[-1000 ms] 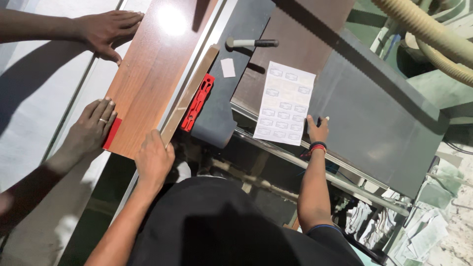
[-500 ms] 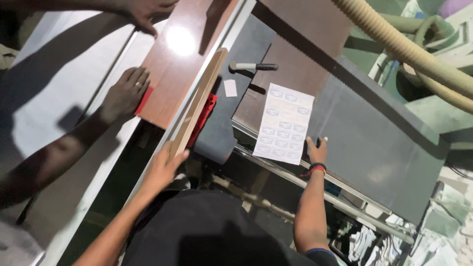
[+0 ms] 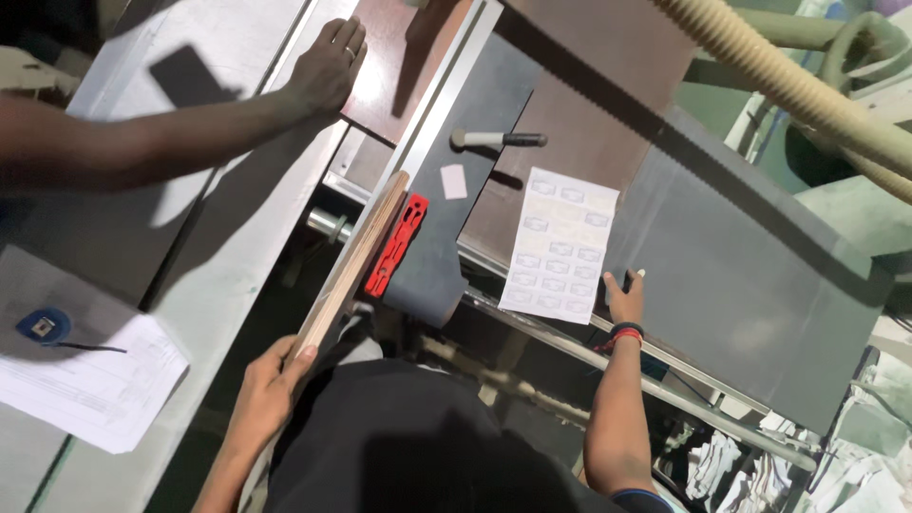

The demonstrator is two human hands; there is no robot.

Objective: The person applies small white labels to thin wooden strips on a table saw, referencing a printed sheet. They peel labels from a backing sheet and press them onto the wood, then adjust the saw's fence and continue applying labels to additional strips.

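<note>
- Head view, looking down over my black shirt at the machine table.
- My left hand (image 3: 268, 391): fingers curled around the near end of a long thin wooden strip (image 3: 353, 258), which stands on edge and runs from near-left up to far-right.
- The strip's far end lies against a pale metal fence rail (image 3: 432, 123) that continues far-right.
- Just right of the strip, touching or almost touching it: a flat red plastic tool with slots (image 3: 397, 243), lying on a dark grey table plate (image 3: 446, 247).
- My right hand (image 3: 625, 296): red band at the wrist, fingers bent, tips on the near edge of a big grey sloped metal panel (image 3: 741, 275). Something small and pale sticks up at the fingertips; I can't tell if I'm pinching it.
- Just left of that hand: a white sheet of peel-off labels (image 3: 560, 239), lying flat, half over a brown board (image 3: 579, 114).
- Far from the sheet: a grey-handled metal tool (image 3: 498, 139), and near it one small white loose label (image 3: 454, 180).
- Another person's hand with a ring (image 3: 328, 68) reaches in from the left, palm flat on a reddish-brown panel (image 3: 394, 57) at the far side, well apart from my hands.
- Near-left on the pale grey bench (image 3: 171, 247): white printed papers (image 3: 90, 380) with a blue tape measure (image 3: 42, 326) at their far-left edge.
- Far-right: a ribbed beige hose (image 3: 788, 76).
</note>
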